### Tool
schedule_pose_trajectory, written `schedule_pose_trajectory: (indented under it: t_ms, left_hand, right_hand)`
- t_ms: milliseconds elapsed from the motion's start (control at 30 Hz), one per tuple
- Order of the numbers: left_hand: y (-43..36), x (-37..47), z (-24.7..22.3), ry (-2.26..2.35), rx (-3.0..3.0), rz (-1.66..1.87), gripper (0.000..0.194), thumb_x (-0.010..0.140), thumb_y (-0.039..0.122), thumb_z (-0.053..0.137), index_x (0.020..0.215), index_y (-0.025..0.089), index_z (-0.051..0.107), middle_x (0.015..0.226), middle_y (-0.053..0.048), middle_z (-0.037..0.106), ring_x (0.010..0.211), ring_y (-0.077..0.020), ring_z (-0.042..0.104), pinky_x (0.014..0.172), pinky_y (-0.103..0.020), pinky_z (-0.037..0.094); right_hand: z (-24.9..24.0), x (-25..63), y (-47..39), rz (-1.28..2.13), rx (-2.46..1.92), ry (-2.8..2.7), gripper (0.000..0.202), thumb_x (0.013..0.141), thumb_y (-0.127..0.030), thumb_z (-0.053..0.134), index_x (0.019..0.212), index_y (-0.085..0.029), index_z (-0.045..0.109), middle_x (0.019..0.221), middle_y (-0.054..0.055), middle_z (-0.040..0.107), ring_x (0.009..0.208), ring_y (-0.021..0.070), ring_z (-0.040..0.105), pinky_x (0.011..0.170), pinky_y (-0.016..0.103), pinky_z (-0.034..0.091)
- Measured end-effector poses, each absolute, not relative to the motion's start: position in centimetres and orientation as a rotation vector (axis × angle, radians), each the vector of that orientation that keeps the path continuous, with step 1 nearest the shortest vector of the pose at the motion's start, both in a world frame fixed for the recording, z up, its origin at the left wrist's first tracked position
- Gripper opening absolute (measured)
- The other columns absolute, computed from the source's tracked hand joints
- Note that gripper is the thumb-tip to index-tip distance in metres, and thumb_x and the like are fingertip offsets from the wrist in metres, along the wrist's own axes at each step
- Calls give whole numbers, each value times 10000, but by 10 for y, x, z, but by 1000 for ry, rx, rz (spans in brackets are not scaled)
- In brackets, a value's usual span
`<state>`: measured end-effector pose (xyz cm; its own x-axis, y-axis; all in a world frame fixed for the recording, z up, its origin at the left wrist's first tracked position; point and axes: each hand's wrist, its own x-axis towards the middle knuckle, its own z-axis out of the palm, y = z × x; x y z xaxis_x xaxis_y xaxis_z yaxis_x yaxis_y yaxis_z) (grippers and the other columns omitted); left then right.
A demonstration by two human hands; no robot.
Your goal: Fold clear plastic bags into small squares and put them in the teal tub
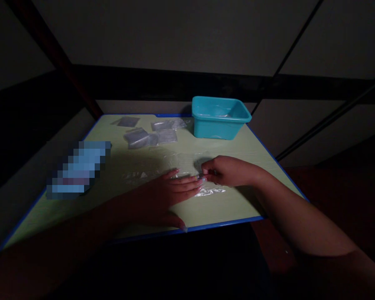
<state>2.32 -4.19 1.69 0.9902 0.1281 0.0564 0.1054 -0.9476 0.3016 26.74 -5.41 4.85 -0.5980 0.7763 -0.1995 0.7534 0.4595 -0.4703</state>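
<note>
A clear plastic bag (211, 191) lies flat on the pale yellow-green table (231, 208), close to its front edge. My left hand (171, 193) rests palm down over it with the fingers stretched to the right. Just beyond those fingertips, my right hand (226, 171) is closed in a pinch at the bag's edge. What lies between the right thumb and fingers is small and partly hidden; it looks like the bag's plastic. More thin clear plastic (136, 177) spreads to the left of and behind my left hand.
Several flat plastic packets (137, 137) lie toward the back left. A turquoise plastic bin (218, 127) stands at the back right. On the left side, a pixelated blue object (81, 168) leans over the table edge. A dark panelled wall (175, 37) rises behind.
</note>
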Motion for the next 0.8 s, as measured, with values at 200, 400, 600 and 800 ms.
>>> schedule_pose_trajectory:
  t_ms: [200, 400, 600, 800]
  left_hand:
    - [-43, 21, 18, 209, 2876, 104, 806, 865, 671, 402, 1485, 178, 249, 1531, -160, 252, 1406, -308, 261, 1142, -525, 26]
    - [-30, 14, 21, 539, 2959, 385, 758, 910, 636, 332, 1486, 153, 236, 1532, -164, 267, 1414, -293, 245, 1152, -492, 69]
    - [-27, 13, 9, 790, 2957, 147, 748, 921, 589, 339, 1495, 134, 186, 1547, -168, 207, 1422, -299, 220, 1127, -529, 157]
    - [-29, 16, 1, 1096, 2905, -3, 677, 949, 473, 288, 1494, 94, 157, 1554, -159, 177, 1431, -289, 190, 1101, -553, 214]
  right_hand:
    - [47, 270, -54, 1234, -1176, -2336, 141, 838, -171, 498, 698, -171, 494, 590, -41, 493, 540, 90, 448, 525, 220, 349]
    - [47, 274, -51, 1646, -1040, -1910, 308, 889, -423, 550, 770, -140, 555, 617, -3, 603, 469, 85, 551, 477, 215, 454]
    - [39, 269, -50, 2031, -944, -1819, 301, 903, -430, 560, 894, -129, 572, 926, 95, 700, 870, 160, 687, 754, 287, 527]
    - [27, 270, -46, 2121, -1010, -1771, 210, 928, -340, 536, 867, -139, 546, 941, 89, 693, 890, 153, 688, 744, 270, 525]
